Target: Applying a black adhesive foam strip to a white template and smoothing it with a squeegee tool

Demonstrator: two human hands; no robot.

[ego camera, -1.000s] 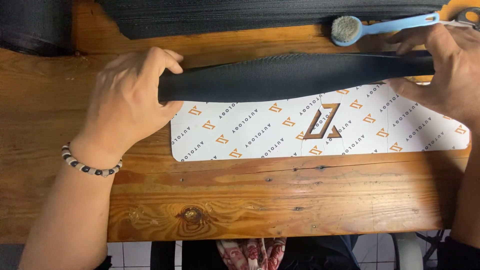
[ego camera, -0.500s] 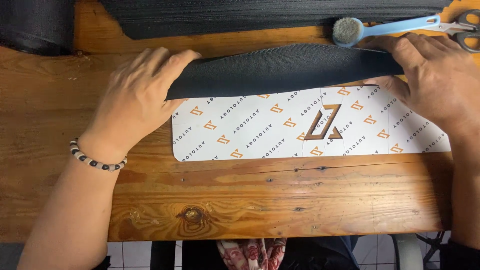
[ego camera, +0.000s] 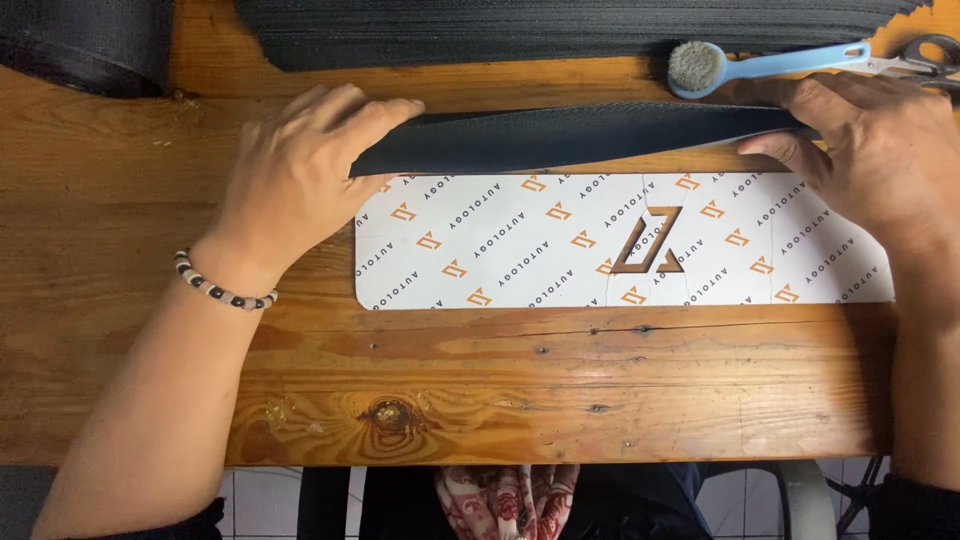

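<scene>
Fingers (ego camera: 385, 110) of both hands pinch the black strip's (ego camera: 570, 135) ends; white sheet (ego camera: 620, 245) beneath.

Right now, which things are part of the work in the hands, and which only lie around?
In use: left hand, right hand, black strip, white patterned sheet.
Lying about: blue brush, scissors, black stack, black roll.

Bench (ego camera: 520, 400): varnished knotty wood, glossy. Black strip (ego camera: 570, 138): matt woven cloth, finely ribbed. Below it, white backing sheet (ego camera: 520, 250): smooth printed paper. Above it, brush (ego camera: 745, 66): light-blue plastic handle, grey bristles.
</scene>
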